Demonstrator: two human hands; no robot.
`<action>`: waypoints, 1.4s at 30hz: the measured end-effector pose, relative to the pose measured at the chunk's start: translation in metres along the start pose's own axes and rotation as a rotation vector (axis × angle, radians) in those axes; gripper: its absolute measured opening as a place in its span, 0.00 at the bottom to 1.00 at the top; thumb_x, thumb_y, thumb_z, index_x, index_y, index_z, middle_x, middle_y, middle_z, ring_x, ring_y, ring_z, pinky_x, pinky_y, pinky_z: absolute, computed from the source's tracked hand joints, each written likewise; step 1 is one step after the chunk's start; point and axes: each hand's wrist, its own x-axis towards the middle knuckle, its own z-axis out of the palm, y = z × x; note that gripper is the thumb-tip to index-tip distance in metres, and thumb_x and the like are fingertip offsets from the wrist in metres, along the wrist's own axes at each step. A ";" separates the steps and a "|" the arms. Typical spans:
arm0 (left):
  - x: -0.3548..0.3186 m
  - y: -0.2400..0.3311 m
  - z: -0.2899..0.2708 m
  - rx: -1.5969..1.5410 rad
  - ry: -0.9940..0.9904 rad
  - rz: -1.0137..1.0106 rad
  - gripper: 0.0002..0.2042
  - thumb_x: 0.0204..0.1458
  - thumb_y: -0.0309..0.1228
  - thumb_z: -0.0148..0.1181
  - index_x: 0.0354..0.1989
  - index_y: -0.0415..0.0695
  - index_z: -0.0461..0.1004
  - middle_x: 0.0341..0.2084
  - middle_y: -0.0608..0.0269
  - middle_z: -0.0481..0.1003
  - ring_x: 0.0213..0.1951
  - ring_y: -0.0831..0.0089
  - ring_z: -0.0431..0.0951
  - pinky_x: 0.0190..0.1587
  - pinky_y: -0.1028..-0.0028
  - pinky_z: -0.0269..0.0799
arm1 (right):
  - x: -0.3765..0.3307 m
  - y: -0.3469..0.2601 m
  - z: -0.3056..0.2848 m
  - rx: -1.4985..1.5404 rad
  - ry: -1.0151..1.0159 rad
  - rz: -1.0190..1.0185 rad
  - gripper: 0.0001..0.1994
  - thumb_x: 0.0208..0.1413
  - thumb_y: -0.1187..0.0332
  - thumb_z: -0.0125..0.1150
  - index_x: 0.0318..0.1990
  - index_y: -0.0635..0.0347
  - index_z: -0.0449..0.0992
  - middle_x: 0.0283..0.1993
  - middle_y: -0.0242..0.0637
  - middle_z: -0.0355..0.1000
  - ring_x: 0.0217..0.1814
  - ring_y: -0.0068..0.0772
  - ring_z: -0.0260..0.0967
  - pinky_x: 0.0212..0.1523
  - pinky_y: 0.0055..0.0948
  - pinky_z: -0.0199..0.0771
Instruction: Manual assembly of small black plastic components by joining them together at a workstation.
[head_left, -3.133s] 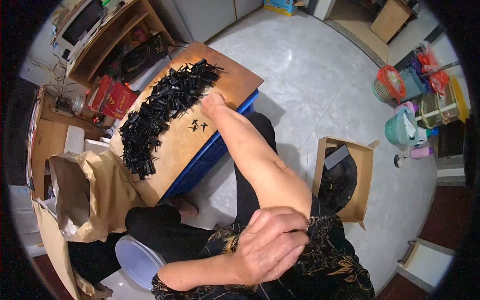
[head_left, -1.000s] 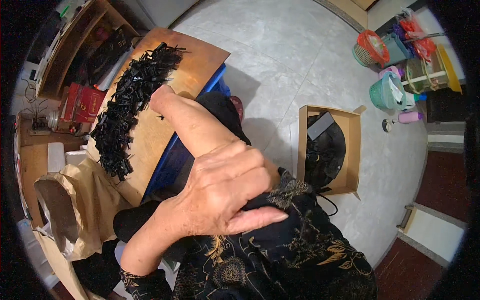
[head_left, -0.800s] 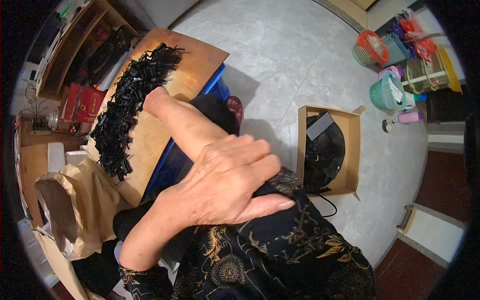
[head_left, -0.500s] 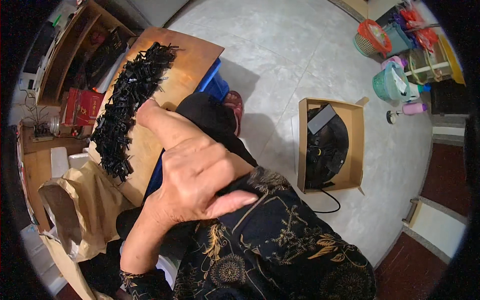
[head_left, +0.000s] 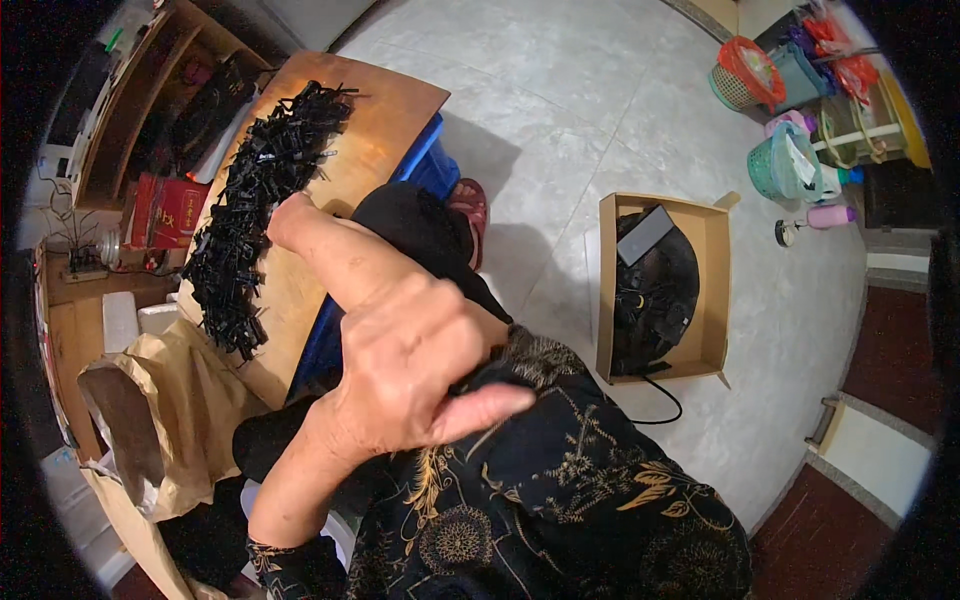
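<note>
My left hand is raised across the middle of the view, its fingers curled under and its thumb stretched out to the right. Whatever may be inside that grip is hidden. Behind it my right forearm reaches up and left over the wooden tabletop. My right hand is at the inner edge of a long heap of small black plastic pieces, with its fingers out of sight. The pieces look narrow and clip-like; their exact kind is too small to tell.
Beneath the table shows a blue bin. A brown paper bag stands at the left, below wooden shelving. On the grey floor at the right lies an open cardboard box with black things and a grey rectangular block. Baskets stand farther right.
My left hand has shifted slightly to the right, its thumb farther over the patterned shirt. My right hand has moved a touch to the left along the heap. The heap looks unchanged.
</note>
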 end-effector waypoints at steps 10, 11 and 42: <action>-0.003 0.005 -0.004 0.139 -0.041 -0.007 0.15 0.37 0.42 0.62 0.20 0.43 0.67 0.20 0.61 0.62 0.24 0.64 0.66 0.27 0.69 0.62 | -0.019 -0.007 -0.024 0.004 0.015 -0.045 0.13 0.51 0.67 0.48 0.40 0.56 0.77 0.43 0.39 0.74 0.46 0.39 0.72 0.42 0.39 0.72; -0.008 0.006 -0.008 0.141 -0.001 -0.001 0.15 0.36 0.40 0.64 0.18 0.43 0.66 0.18 0.62 0.61 0.22 0.66 0.65 0.23 0.70 0.61 | -0.013 -0.017 -0.028 0.002 0.020 -0.083 0.13 0.51 0.67 0.48 0.40 0.56 0.77 0.43 0.39 0.74 0.46 0.39 0.72 0.42 0.39 0.72; -0.161 -0.104 -0.040 -0.184 0.309 -0.451 0.10 0.45 0.25 0.53 0.38 0.43 0.71 0.30 0.56 0.74 0.32 0.58 0.76 0.33 0.64 0.72 | 0.058 -0.009 -0.050 -0.081 0.168 0.235 0.19 0.49 0.53 0.56 0.42 0.58 0.69 0.39 0.46 0.72 0.45 0.46 0.70 0.45 0.41 0.69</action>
